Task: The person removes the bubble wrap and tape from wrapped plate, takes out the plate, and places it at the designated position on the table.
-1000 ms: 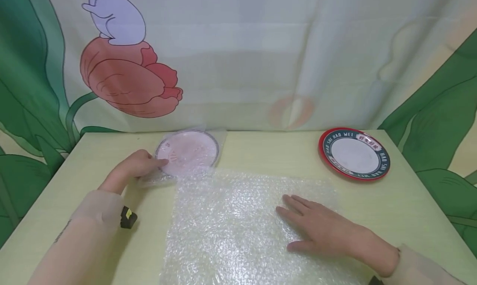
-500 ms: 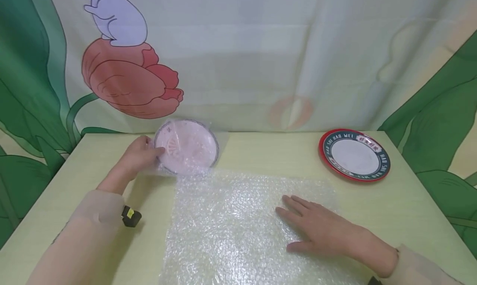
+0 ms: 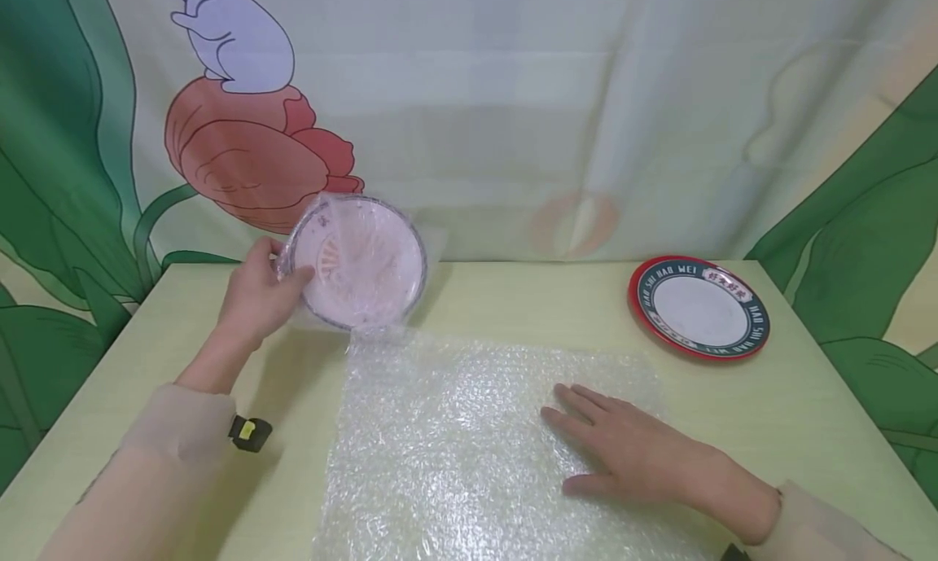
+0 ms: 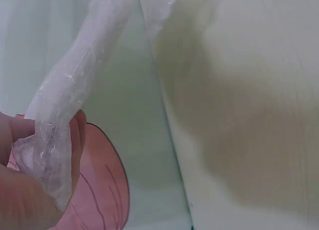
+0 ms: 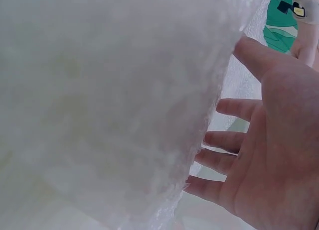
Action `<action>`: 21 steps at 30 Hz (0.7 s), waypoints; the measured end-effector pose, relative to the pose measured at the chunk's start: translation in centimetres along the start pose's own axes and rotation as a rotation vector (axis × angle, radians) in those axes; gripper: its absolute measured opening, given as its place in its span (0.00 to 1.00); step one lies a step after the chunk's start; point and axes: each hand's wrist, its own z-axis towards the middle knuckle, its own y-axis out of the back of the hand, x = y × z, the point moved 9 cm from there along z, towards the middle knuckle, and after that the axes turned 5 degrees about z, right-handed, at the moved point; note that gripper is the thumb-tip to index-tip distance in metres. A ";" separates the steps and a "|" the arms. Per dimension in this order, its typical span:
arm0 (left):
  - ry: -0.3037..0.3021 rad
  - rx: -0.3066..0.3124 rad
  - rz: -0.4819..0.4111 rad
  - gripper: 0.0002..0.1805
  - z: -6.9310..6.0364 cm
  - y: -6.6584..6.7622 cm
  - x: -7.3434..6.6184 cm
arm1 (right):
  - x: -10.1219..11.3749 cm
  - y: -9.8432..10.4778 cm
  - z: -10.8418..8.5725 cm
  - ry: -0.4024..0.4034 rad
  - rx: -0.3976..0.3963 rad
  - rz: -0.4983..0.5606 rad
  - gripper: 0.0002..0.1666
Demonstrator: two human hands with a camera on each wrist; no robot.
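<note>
My left hand (image 3: 256, 296) pinches the left edge of a pale plate (image 3: 370, 256) in clear plastic wrapping, thumb in front. The plate has a blue rim and an orange fan-like print. It tilts up off the table at the back left. Seen by the left wrist camera, the wrapped edge (image 4: 65, 85) runs between thumb and fingers. A sheet of bubble wrap (image 3: 447, 439) lies across the middle, its far left corner meeting the plate's lower edge. My right hand (image 3: 630, 447) rests on the sheet's right part with fingers spread; the right wrist view shows its fingertips touching the bubble wrap (image 5: 124, 100).
A green-rimmed plate (image 3: 699, 304) lies at the back right, with a red rim showing beneath it. The pale yellow table (image 3: 791, 414) ends at a printed curtain (image 3: 469, 138) hanging along the back.
My left hand has lifted the wrapped plate from the table and tilted it up toward the curtain. The right hand has stayed in place on the bubble wrap.
</note>
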 end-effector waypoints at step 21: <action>-0.102 0.181 -0.269 0.22 -3.5 -2.4 -7.0 | -0.3 0.4 0.5 0.004 -0.007 0.027 0.49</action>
